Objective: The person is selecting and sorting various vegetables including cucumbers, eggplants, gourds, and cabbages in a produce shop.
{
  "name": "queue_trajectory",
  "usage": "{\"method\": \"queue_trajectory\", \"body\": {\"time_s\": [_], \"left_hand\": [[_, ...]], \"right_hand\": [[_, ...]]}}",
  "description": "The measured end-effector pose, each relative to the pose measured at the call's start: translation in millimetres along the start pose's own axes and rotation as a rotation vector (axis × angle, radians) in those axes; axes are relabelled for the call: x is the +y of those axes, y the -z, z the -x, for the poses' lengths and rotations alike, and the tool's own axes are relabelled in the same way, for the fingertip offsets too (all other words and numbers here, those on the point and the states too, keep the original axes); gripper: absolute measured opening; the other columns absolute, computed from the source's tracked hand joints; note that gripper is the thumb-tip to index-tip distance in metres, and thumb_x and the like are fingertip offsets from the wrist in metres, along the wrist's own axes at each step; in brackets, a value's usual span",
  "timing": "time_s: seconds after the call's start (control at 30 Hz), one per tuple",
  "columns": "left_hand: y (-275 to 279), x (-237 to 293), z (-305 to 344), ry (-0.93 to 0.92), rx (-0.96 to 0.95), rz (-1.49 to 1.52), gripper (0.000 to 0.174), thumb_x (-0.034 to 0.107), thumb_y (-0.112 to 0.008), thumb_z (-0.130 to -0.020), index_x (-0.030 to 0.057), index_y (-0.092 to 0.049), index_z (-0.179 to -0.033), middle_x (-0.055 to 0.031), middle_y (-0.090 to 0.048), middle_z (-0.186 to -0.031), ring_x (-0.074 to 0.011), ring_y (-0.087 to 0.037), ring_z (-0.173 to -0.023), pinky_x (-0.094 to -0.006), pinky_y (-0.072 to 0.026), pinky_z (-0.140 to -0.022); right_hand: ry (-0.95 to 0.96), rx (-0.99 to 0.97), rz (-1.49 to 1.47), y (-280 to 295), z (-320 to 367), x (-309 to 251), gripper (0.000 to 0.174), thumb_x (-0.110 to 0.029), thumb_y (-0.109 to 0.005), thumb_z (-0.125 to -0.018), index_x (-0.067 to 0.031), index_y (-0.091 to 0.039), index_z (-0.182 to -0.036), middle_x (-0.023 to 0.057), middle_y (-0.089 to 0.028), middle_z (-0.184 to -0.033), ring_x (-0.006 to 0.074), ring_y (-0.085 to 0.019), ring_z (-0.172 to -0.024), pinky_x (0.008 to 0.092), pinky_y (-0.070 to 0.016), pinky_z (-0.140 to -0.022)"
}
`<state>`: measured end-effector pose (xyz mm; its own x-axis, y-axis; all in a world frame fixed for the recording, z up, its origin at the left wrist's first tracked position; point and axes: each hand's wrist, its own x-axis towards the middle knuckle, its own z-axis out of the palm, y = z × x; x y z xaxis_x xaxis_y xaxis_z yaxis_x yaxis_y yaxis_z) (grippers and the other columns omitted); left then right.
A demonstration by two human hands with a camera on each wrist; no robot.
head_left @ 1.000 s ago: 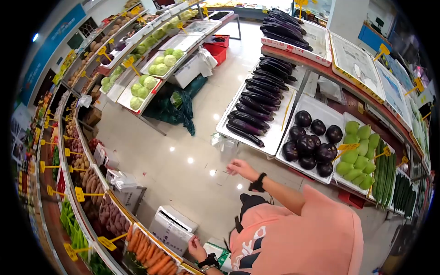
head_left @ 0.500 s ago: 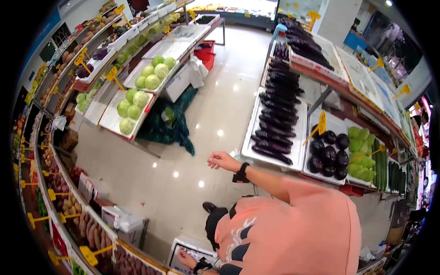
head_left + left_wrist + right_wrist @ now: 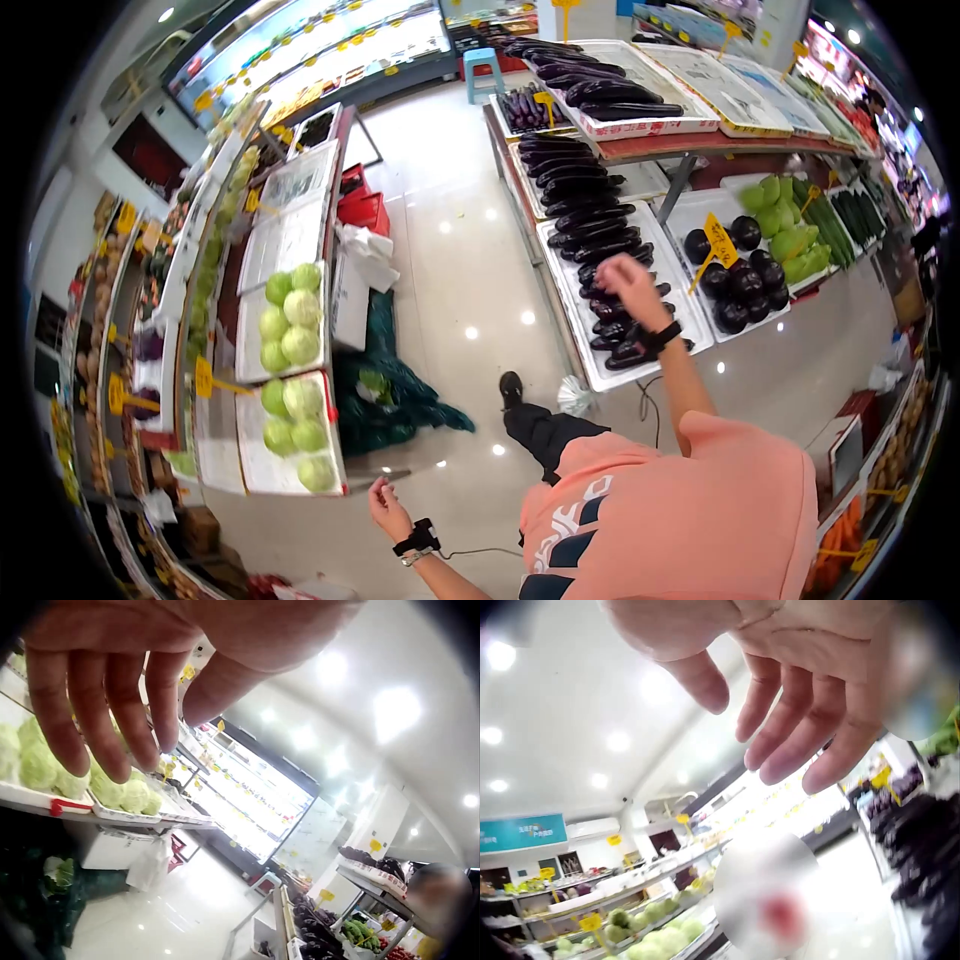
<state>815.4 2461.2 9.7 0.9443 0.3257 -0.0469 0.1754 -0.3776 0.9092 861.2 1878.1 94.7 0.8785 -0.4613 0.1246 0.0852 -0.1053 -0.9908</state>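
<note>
My left hand (image 3: 392, 512) hangs beside the front corner of the cabbage stand, holding nothing. In the left wrist view its fingers (image 3: 90, 712) are loosely bent and apart, overlapping the pale green cabbages (image 3: 39, 759). My right hand (image 3: 632, 288) is held out over the long dark eggplants (image 3: 600, 238) in a white foam tray (image 3: 600, 378), overlapping several of them in the head view. Relaxed, spread fingers (image 3: 810, 724) and nothing in the palm show in the right wrist view. A black band sits on each wrist.
Green netting (image 3: 385, 410) lies on the floor below the cabbage trays. Round eggplants (image 3: 748, 285) with a yellow price tag (image 3: 718, 240) stand right of the long ones. A tiled aisle (image 3: 450, 270) runs between the stands, with a blue stool (image 3: 482, 72) at its far end.
The view has turned left and moved forward along the aisle. My right hand has gone from over the floor to over the eggplants; my left hand has come up beside the cabbage stand.
</note>
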Motion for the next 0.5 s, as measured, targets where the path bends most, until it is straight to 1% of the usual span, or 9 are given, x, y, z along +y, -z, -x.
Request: {"method": "queue_trajectory", "body": {"time_s": [0.03,0.07,0.13,0.17,0.2,0.27,0.37,0.47,0.5], "left_hand": [[-20.0,4.0,-25.1,-0.005,-0.042,0.041,0.021,0.013,-0.052,-0.099,0.0033,-0.062,-0.114,-0.0047,-0.066,-0.102,-0.0140,-0.062,-0.090,-0.0277,-0.0486,-0.076],[-41.4,-4.8,-52.3,-0.061,-0.081,0.088,0.019,0.012,-0.053,-0.099,0.0040,-0.062,-0.114,-0.0033,-0.065,-0.101,-0.0125,-0.060,-0.090,-0.0265,-0.0483,-0.075],[-82.2,-14.5,-100.9,-0.042,-0.197,0.162,0.020,0.014,-0.054,-0.100,0.0039,-0.062,-0.115,-0.0041,-0.066,-0.105,-0.0124,-0.061,-0.090,-0.0254,-0.0487,-0.075],[-101.3,-13.9,-124.3,0.074,-0.249,0.138,0.022,0.015,-0.054,-0.100,0.0035,-0.062,-0.117,-0.0062,-0.067,-0.110,-0.0128,-0.062,-0.092,-0.0243,-0.0486,-0.075],[-117.1,-2.2,-145.1,0.125,-0.323,0.104,0.024,0.016,-0.055,-0.100,0.0032,-0.061,-0.120,-0.0076,-0.067,-0.114,-0.0132,-0.063,-0.093,-0.0238,-0.0487,-0.075],[-151.5,24.3,-186.3,0.159,-0.403,0.128,0.026,0.016,-0.055,-0.100,0.0028,-0.061,-0.121,-0.0072,-0.067,-0.113,-0.0128,-0.063,-0.093,-0.0242,-0.0490,-0.076],[-191.8,46.7,-259.3,0.027,-0.498,0.091,0.024,0.015,-0.055,-0.099,0.0019,-0.061,-0.119,-0.0075,-0.067,-0.111,-0.0131,-0.063,-0.091,-0.0253,-0.0499,-0.078],[-229.3,79.0,-324.4,-0.017,-0.534,0.099,0.023,0.014,-0.056,-0.099,0.0014,-0.062,-0.118,-0.0083,-0.067,-0.109,-0.0132,-0.063,-0.090,-0.0265,-0.0506,-0.079],[-244.3,84.9,-342.9,-0.049,-0.534,0.110,0.023,0.015,-0.056,-0.099,0.0014,-0.062,-0.117,-0.0080,-0.067,-0.108,-0.0130,-0.063,-0.090,-0.0260,-0.0506,-0.078]], "right_hand": [[0.151,0.013,0.027,4.2,-25.3,-19.7,0.010,-0.009,-0.056,-0.097,-0.0008,-0.061,-0.099,0.0009,-0.064,-0.088,0.0081,-0.059,-0.081,0.0231,-0.0487,-0.075],[0.188,0.060,0.098,5.5,-47.2,-44.6,0.011,-0.010,-0.057,-0.097,-0.0012,-0.061,-0.101,0.0018,-0.065,-0.091,0.0086,-0.060,-0.083,0.0237,-0.0492,-0.077],[0.277,0.219,0.431,5.6,-90.1,-92.2,0.015,-0.011,-0.060,-0.095,-0.0012,-0.062,-0.106,0.0069,-0.068,-0.095,0.0127,-0.065,-0.087,0.0266,-0.0508,-0.078],[0.373,0.317,0.594,5.2,-115.7,-105.4,0.016,-0.010,-0.062,-0.092,-0.0007,-0.062,-0.105,0.0106,-0.068,-0.094,0.0211,-0.067,-0.085,0.0297,-0.0517,-0.079],[0.460,0.379,0.792,8.0,-141.6,-114.8,0.020,-0.011,-0.065,-0.088,-0.0014,-0.062,-0.105,0.0123,-0.066,-0.096,0.0295,-0.065,-0.089,0.0344,-0.0519,-0.081],[0.606,0.527,1.033,14.8,-196.5,-118.9,0.024,-0.016,-0.066,-0.086,-0.0045,-0.062,-0.107,0.0131,-0.064,-0.101,0.0330,-0.061,-0.095,0.0392,-0.0505,-0.085],[0.542,0.532,1.082,32.4,-279.9,-116.1,0.028,-0.022,-0.066,-0.087,-0.0085,-0.062,-0.111,0.0129,-0.062,-0.112,0.0332,-0.057,-0.105,0.0419,-0.0489,-0.088],[0.467,0.571,1.393,61.1,-358.3,-85.5,0.040,-0.037,-0.065,-0.089,-0.0189,-0.061,-0.124,0.0147,-0.059,-0.122,0.0375,-0.053,-0.113,0.0435,-0.0488,-0.092],[0.384,0.568,1.414,68.9,-379.3,-73.1,0.042,-0.046,-0.061,-0.091,-0.0243,-0.062,-0.126,0.0171,-0.057,-0.128,0.0388,-0.051,-0.118,0.0458,-0.0476,-0.096]]}}
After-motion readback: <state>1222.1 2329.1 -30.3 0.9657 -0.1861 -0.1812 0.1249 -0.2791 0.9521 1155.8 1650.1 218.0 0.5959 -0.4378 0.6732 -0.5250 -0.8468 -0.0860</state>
